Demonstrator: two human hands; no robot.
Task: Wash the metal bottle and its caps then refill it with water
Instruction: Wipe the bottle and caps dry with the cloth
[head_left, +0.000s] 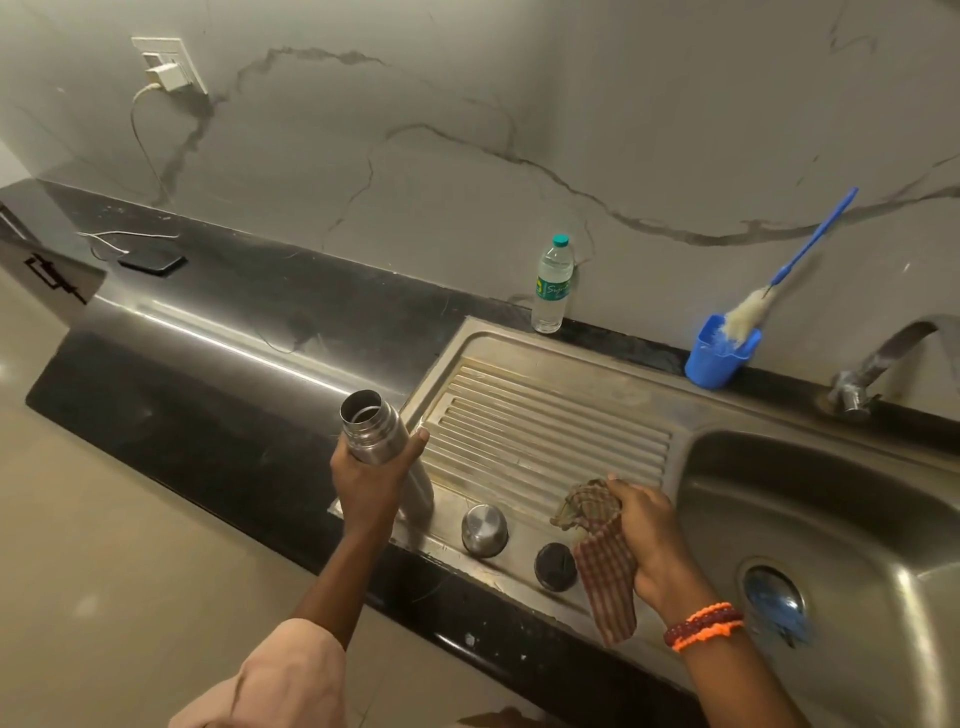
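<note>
While the left hand (371, 475) curls round the neck of the open metal bottle (376, 441), the bottle stands tilted at the front left corner of the ribbed draining board (550, 415), its base near the steel rim where board meets black counter (218, 395). Its mouth is uncapped, threaded and shiny. The right hand (652, 535) grips a bunched checked cloth (597, 540), brown and red, soft and crumpled, which hangs past the front edge of the board. Between the two hands, on the flat front strip, sit a domed steel cap (484, 529) and, just beside the cloth, a round dark cap (555, 566); both lie near the counter's front edge. To the right the sink bowl (841, 519) drops away, smooth and dull grey, with a tap (878, 364) above its back rim. Along the marble wall stand a clear plastic water bottle (554, 286) and a blue cup (719, 353) holding a long-handled bottle brush (779, 280). Orange and dark red bands (704, 626) circle the right wrist.
</note>
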